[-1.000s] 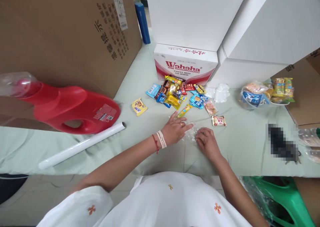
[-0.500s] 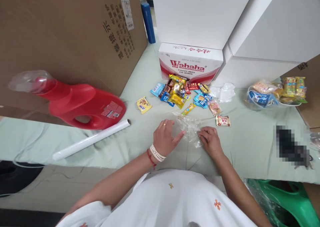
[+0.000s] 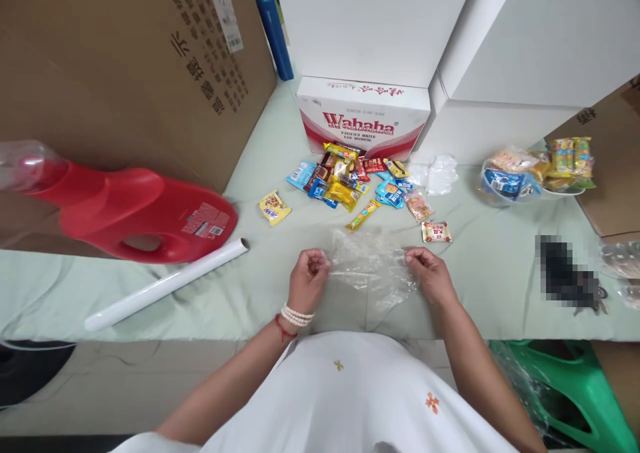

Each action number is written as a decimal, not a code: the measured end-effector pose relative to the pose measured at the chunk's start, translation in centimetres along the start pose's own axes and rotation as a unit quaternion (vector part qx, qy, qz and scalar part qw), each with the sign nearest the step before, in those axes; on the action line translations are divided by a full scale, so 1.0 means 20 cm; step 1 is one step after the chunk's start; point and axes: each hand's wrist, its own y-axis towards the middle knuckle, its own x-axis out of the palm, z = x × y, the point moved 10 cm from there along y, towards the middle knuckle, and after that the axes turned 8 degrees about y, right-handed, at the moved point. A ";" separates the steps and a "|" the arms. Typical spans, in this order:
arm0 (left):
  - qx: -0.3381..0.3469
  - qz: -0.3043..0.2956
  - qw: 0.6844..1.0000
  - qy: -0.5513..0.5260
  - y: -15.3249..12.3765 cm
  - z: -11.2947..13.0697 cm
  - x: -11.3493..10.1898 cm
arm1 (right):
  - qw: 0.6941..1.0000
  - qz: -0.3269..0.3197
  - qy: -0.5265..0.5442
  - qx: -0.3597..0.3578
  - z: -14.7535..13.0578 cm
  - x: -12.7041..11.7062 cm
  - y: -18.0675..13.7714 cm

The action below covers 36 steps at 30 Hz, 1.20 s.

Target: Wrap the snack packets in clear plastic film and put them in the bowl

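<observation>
A crinkled clear plastic bag (image 3: 370, 266) is stretched between my two hands, low over the green cloth. My left hand (image 3: 307, 280), with a beaded bracelet and a red cord at its wrist, pinches the bag's left edge. At the right edge, the fingers of my right hand (image 3: 431, 274) pinch it too. Beyond the bag lies a pile of wrapped snacks (image 3: 343, 176) in several colours. A slim yellow snack stick (image 3: 363, 215) and a small cream-and-red packet (image 3: 437, 232) are nearest the bag. Off to the left rests a yellow snack packet (image 3: 275, 208).
Behind the snacks stands a Wahaha carton (image 3: 365, 116). A red jug (image 3: 150, 213) and a white tube (image 3: 167, 283) lie left. Rightward are white crumpled plastic (image 3: 442, 175), a clear bowl of snacks (image 3: 510, 180) and a blurred dark object (image 3: 570, 273). A green stool (image 3: 585, 393) stands below.
My left hand has gone from open fingers beside the bag to pinching its left edge. The bag is now spread wider between my hands. The camera view has shifted slightly.
</observation>
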 end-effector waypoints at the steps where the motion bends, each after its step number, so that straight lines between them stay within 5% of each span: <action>1: 0.014 0.018 0.999 0.044 -0.04 -0.01 -0.06 | 1.000 0.010 0.010 0.004 -0.01 -0.01 0.01; 3: 0.072 0.073 0.979 0.174 -0.12 0.00 -0.17 | 0.999 0.027 0.024 0.006 -0.03 0.00 0.03; 6: 0.241 0.103 0.895 0.360 -0.26 0.10 -0.18 | 0.998 0.015 0.047 0.037 -0.01 0.07 0.04; 10: 0.466 -0.061 0.778 0.417 -0.40 0.20 0.08 | 0.998 -0.020 0.020 0.064 0.01 0.21 0.05; 12: 0.492 -0.112 0.763 0.403 -0.39 0.24 0.15 | 0.999 -0.016 -0.020 0.042 -0.01 0.26 0.05; 17: 0.312 -0.071 0.858 0.401 -0.18 0.24 0.12 | 0.994 0.021 -0.105 -0.026 -0.12 0.29 0.06; 22: 0.346 0.023 0.818 0.459 -0.22 0.33 0.13 | 0.996 0.030 -0.085 -0.006 -0.12 0.32 0.05; 25: 0.342 -0.036 0.821 0.456 -0.18 0.31 0.20 | 0.997 0.016 -0.070 0.009 -0.10 0.36 0.05; 27: 0.273 -0.084 0.857 0.430 -0.09 0.23 0.19 | 0.998 0.016 -0.057 0.020 -0.08 0.36 0.05; 31: 0.050 -0.010 0.961 0.272 0.11 0.01 -0.01 | 0.998 0.039 -0.014 0.050 -0.03 0.31 0.07; 34: -0.035 0.024 0.980 0.195 0.17 -0.10 -0.10 | 0.996 0.053 0.000 0.067 0.00 0.25 0.07; 36: -0.020 0.040 0.978 0.205 0.18 -0.07 -0.13 | 0.996 0.055 -0.007 0.071 0.02 0.22 0.07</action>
